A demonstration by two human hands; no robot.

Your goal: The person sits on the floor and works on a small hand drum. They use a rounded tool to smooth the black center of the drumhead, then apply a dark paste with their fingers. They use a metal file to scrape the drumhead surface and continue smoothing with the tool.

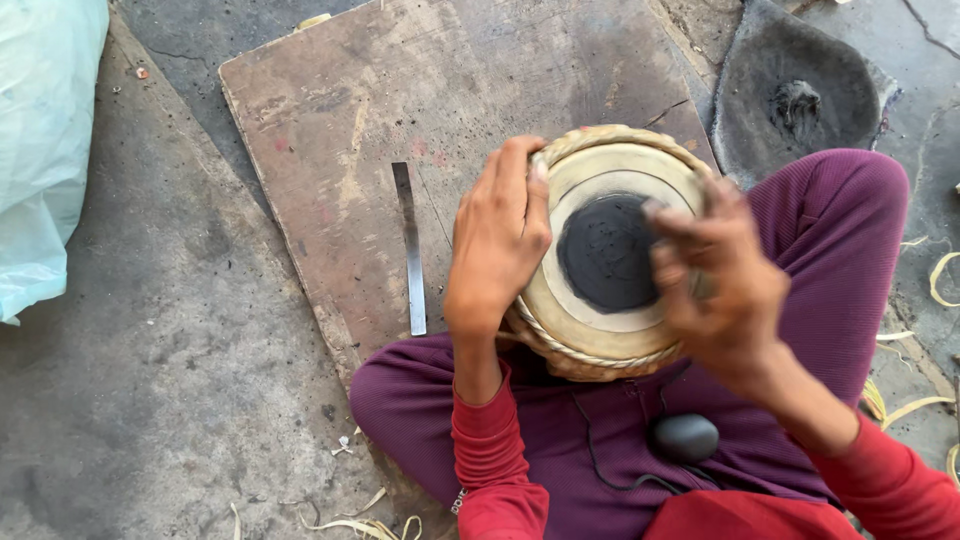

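Your left hand (497,235) has its grip closed round the left rim of the small drum (610,255), fingers curled over the braided edge, so the head stays steady and faces up at you. The drum sits between your crossed legs, just beyond your lap, which braces it from below. Your right hand (722,285) rests on the right side of the drumhead, fingertips bent onto the skin beside the black centre patch (606,252); it is blurred, and you cannot tell whether it pinches anything. Left of your left grip, a flat metal strip (410,245) lies on the wooden board (350,110). Beyond your right grip stands a grey stone dish (795,90).
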